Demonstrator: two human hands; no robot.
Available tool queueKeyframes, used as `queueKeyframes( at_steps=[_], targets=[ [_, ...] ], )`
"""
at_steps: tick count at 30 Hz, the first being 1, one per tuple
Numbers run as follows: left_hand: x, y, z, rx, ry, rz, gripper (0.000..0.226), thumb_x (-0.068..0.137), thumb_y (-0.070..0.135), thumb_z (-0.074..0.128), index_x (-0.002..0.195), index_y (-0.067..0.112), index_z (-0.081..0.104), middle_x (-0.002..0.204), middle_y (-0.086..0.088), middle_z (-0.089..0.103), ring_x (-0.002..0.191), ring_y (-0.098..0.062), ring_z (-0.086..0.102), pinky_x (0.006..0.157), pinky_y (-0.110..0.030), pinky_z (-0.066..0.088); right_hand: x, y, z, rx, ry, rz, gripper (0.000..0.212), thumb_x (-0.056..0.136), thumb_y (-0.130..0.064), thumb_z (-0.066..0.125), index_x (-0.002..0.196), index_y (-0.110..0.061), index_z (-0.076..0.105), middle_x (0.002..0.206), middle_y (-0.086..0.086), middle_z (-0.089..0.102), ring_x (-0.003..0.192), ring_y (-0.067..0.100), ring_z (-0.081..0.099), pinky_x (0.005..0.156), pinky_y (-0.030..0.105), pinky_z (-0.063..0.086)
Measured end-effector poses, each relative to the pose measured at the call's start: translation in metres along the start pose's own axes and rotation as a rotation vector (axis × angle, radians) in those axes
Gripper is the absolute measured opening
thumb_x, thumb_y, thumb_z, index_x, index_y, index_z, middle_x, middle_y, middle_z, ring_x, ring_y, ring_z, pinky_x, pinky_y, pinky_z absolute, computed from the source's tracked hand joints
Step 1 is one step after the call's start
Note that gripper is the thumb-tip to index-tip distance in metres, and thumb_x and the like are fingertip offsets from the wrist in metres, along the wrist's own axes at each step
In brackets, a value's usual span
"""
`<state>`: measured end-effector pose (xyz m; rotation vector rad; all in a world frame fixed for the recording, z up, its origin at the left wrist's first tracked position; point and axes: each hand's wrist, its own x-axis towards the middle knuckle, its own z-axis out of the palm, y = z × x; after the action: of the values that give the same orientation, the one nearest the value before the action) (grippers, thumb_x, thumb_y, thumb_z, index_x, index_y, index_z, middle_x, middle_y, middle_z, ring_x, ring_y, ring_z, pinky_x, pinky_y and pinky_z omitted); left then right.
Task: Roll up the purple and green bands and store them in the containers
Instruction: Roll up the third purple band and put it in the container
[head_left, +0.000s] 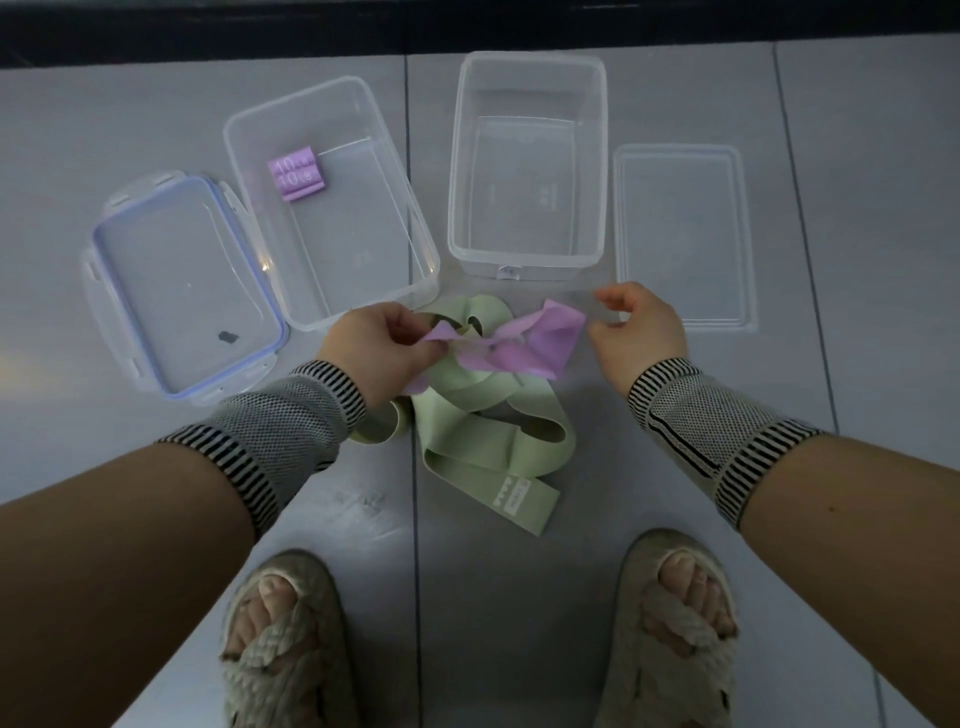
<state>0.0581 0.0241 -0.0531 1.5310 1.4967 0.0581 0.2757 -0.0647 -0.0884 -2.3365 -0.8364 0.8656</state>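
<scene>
Pinching one end of a loose purple band (511, 347), the left hand (379, 348) holds it just above a heap of green bands (488, 431) lying on the grey floor (675, 467). The right hand (641, 330) sits at the band's other end with fingers curled; whether it actually grips the purple material cannot be told. Beyond the heap and to its left stands an open clear container (332, 208) with one rolled purple band (295, 174) inside near its far left corner. Beyond the heap and to its right stands a second clear container (527, 166), with nothing visible inside. A blue-rimmed lid (182, 291) lies far left of the heap, a plain clear lid (683, 236) to its far right. Both wrists wear striped mesh sleeves (280, 431). Nearer than the heap, two feet in woven sandals (283, 644) are planted.
</scene>
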Motion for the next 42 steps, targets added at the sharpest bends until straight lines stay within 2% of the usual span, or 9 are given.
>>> queueKeyframes(
  at_steps=[5, 10, 15, 19, 24, 27, 32, 37, 42],
  targets=[
    [-0.004, -0.004, -0.009, -0.085, -0.038, -0.084, 0.032, 0.069, 0.037, 0.08, 0.089, 0.015, 0.068, 0.08, -0.002, 0.069, 0.061, -0.013, 0.061, 0.05, -0.018, 0.051, -0.002, 0.006, 0.012, -0.073, -0.05, 0.067, 0.04, 0.087, -0.016, 0.061, 0.126, -0.017, 0.053, 0.122, 0.006, 0.06, 0.106, 0.024, 0.059, 0.085, 0.025, 0.041],
    [-0.003, -0.014, -0.017, -0.151, 0.035, -0.056, 0.029, 0.07, 0.042, 0.077, 0.085, 0.019, 0.069, 0.086, -0.003, 0.072, 0.077, -0.016, 0.065, 0.072, -0.027, 0.054, -0.005, 0.006, 0.025, -0.284, -0.142, -0.097, 0.055, 0.085, -0.015, 0.057, 0.137, -0.028, 0.045, 0.13, 0.01, 0.043, 0.108, 0.029, 0.055, 0.098, 0.033, 0.042],
    [-0.006, -0.021, -0.022, -0.189, 0.06, -0.015, 0.034, 0.074, 0.032, 0.078, 0.101, 0.019, 0.064, 0.098, -0.001, 0.069, 0.079, -0.013, 0.066, 0.067, -0.02, 0.055, -0.004, 0.007, 0.026, -0.354, -0.089, -0.079, 0.031, 0.088, -0.02, 0.057, 0.118, -0.018, 0.063, 0.12, 0.009, 0.058, 0.106, 0.028, 0.058, 0.093, 0.032, 0.044],
    [-0.011, -0.027, -0.023, -0.101, 0.02, 0.012, 0.041, 0.075, 0.016, 0.075, 0.112, 0.021, 0.059, 0.104, 0.004, 0.064, 0.091, -0.011, 0.063, 0.08, -0.021, 0.049, -0.01, 0.007, 0.025, -0.338, -0.043, -0.13, 0.045, 0.084, -0.018, 0.058, 0.128, -0.019, 0.052, 0.126, 0.011, 0.046, 0.113, 0.032, 0.048, 0.098, 0.037, 0.041],
    [-0.017, -0.036, -0.023, 0.025, 0.03, 0.057, 0.04, 0.078, 0.0, 0.064, 0.113, 0.019, 0.058, 0.11, -0.004, 0.06, 0.095, -0.015, 0.058, 0.071, -0.008, 0.039, -0.011, 0.006, 0.034, -0.389, -0.148, -0.124, 0.052, 0.084, -0.016, 0.06, 0.134, -0.021, 0.046, 0.129, 0.012, 0.047, 0.115, 0.032, 0.049, 0.099, 0.036, 0.041],
    [-0.017, -0.042, -0.025, 0.095, 0.046, 0.031, 0.039, 0.079, 0.005, 0.064, 0.113, 0.022, 0.058, 0.114, -0.003, 0.06, 0.096, -0.015, 0.06, 0.069, -0.012, 0.042, -0.012, 0.005, 0.037, -0.392, -0.149, -0.115, 0.05, 0.085, -0.021, 0.06, 0.133, -0.02, 0.048, 0.126, 0.011, 0.05, 0.111, 0.031, 0.052, 0.097, 0.037, 0.043],
    [-0.019, -0.043, -0.024, 0.268, 0.156, 0.032, 0.035, 0.082, 0.018, 0.064, 0.116, 0.022, 0.059, 0.124, -0.003, 0.055, 0.108, -0.022, 0.055, 0.091, -0.03, 0.043, -0.014, 0.0, 0.033, -0.334, -0.085, -0.178, 0.049, 0.081, -0.023, 0.064, 0.128, -0.019, 0.053, 0.124, 0.01, 0.049, 0.11, 0.03, 0.052, 0.093, 0.034, 0.042],
    [-0.02, -0.049, -0.021, 0.38, 0.134, 0.052, 0.035, 0.081, 0.025, 0.067, 0.115, 0.021, 0.058, 0.118, -0.001, 0.051, 0.103, -0.02, 0.055, 0.088, -0.03, 0.043, -0.026, -0.014, 0.038, -0.3, -0.091, -0.348, 0.041, 0.079, -0.018, 0.065, 0.12, -0.019, 0.061, 0.12, 0.007, 0.051, 0.11, 0.027, 0.052, 0.093, 0.03, 0.04],
    [-0.025, -0.051, -0.019, 0.403, 0.126, 0.118, 0.055, 0.067, 0.051, 0.076, 0.11, 0.024, 0.054, 0.104, 0.008, 0.045, 0.092, -0.012, 0.052, 0.084, -0.029, 0.045, -0.036, -0.026, 0.05, -0.237, -0.132, -0.48, 0.025, 0.078, -0.021, 0.069, 0.103, -0.018, 0.069, 0.11, 0.004, 0.057, 0.101, 0.025, 0.057, 0.087, 0.035, 0.048]
  ],
)
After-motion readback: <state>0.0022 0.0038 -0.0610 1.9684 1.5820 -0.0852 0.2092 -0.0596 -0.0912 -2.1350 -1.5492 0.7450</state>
